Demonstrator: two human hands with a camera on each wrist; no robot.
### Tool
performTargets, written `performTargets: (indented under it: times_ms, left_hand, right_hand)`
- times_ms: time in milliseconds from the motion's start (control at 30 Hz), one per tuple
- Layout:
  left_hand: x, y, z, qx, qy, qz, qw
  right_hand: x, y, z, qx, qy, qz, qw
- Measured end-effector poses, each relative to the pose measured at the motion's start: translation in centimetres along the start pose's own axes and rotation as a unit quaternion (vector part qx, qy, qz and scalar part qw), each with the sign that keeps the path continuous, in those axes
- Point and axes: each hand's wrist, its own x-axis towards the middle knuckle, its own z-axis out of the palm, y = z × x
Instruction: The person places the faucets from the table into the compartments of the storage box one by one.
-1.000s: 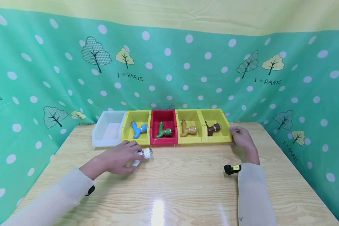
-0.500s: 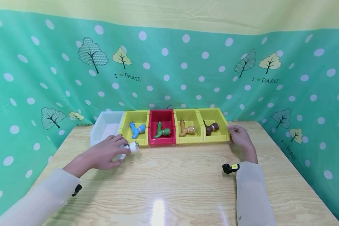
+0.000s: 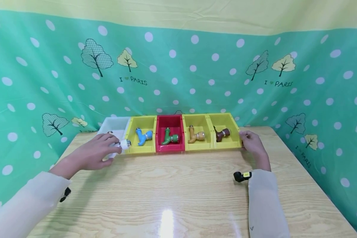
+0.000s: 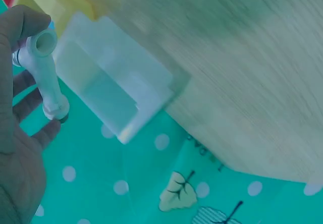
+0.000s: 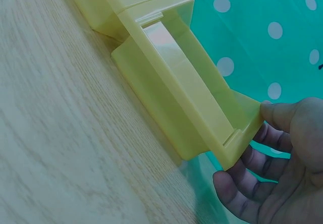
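Observation:
My left hand (image 3: 92, 152) holds a white plastic tap (image 4: 48, 77) with a ribbed white and silver knob, between thumb and fingers. In the head view, hand and tap overlap the front of the white bin (image 3: 117, 122), at the left end of a row of bins. The left wrist view shows the tap's round open end close to the thumb, beside that bin. My right hand (image 3: 254, 145) grips the outer side wall of the rightmost yellow bin (image 5: 146, 90), thumb at its edge and fingers against the outside.
Along the row, a blue tap (image 3: 143, 136) lies in a yellow bin, a green tap (image 3: 170, 137) in the red bin (image 3: 170, 148), and an orange-brown tap (image 3: 195, 135) and a dark brown tap (image 3: 221, 134) in yellow bins. A patterned curtain (image 3: 166, 76) hangs behind the wooden table (image 3: 172, 185).
My left hand has carried the white tap leftward, from the table in front of the blue tap's bin to the white bin. My right hand keeps its grip on the yellow bin.

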Motion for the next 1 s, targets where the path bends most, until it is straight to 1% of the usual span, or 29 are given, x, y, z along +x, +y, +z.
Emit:
performTargets:
  times_ms: [200, 367, 500, 600, 733, 900, 1000]
  left_hand:
    - [-0.7, -1.8, 0.1, -0.006, 0.005, -0.016, 0.9998]
    - [-0.7, -3.1, 0.1, 0.000, 0.000, -0.026, 0.9997]
    - [-0.4, -4.1, 0.0, 0.009, -0.006, -0.029, 0.9995]
    - [-0.2, -4.7, 0.0, 0.009, -0.022, -0.040, 0.9989]
    - [-0.1, -5.4, 0.5, 0.007, -0.040, -0.057, 0.9975]
    - [0.6, -6.1, 1.1, 0.002, -0.042, -0.057, 0.9975]
    - [1.1, -6.3, 1.2, -0.002, -0.048, -0.059, 0.9971]
  right_hand:
    - [0.0, -0.1, 0.1, -0.002, 0.003, -0.003, 1.0000]
    - [0.0, -0.1, 0.1, -0.006, 0.006, -0.006, 0.9999]
    - [-0.1, -0.1, 0.1, -0.003, 0.004, -0.003, 1.0000]
    - [-0.2, 0.0, 0.1, -0.001, 0.001, -0.002, 1.0000]
    - [-0.1, 0.0, 0.1, 0.000, -0.003, 0.002, 1.0000]
    - [-0.1, -0.2, 0.1, -0.004, -0.001, 0.009, 0.9999]
    - [-0.1, -0.2, 0.2, -0.003, -0.001, 0.010, 0.9999]
